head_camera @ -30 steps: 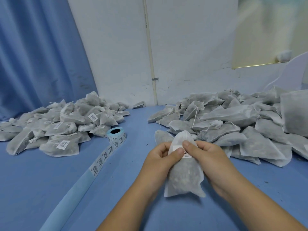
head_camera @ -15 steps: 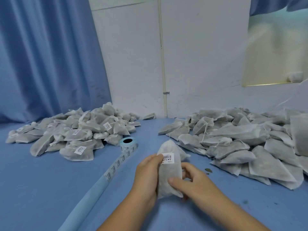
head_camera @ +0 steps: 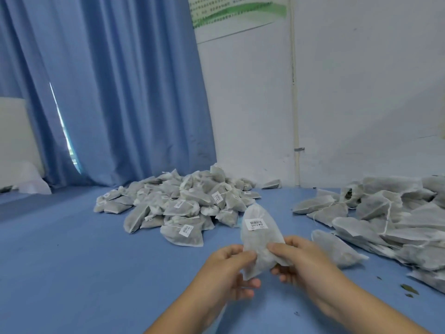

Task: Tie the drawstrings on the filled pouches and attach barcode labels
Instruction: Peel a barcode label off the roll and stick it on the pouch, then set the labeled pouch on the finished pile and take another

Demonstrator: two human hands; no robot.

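left hand [head_camera: 225,273] and right hand [head_camera: 303,263] both pinch the lower half of a white filled pouch [head_camera: 261,235], held upright above the blue table [head_camera: 72,261]. barcode label [head_camera: 256,223] stuck near its top. labelled pile [head_camera: 183,206] behind-left, unlabelled pile [head_camera: 385,218] right.

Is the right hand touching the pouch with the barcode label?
Touching. The head view shows the right hand pinching the lower part of the labelled pouch between thumb and fingers; the left hand grips its other edge.
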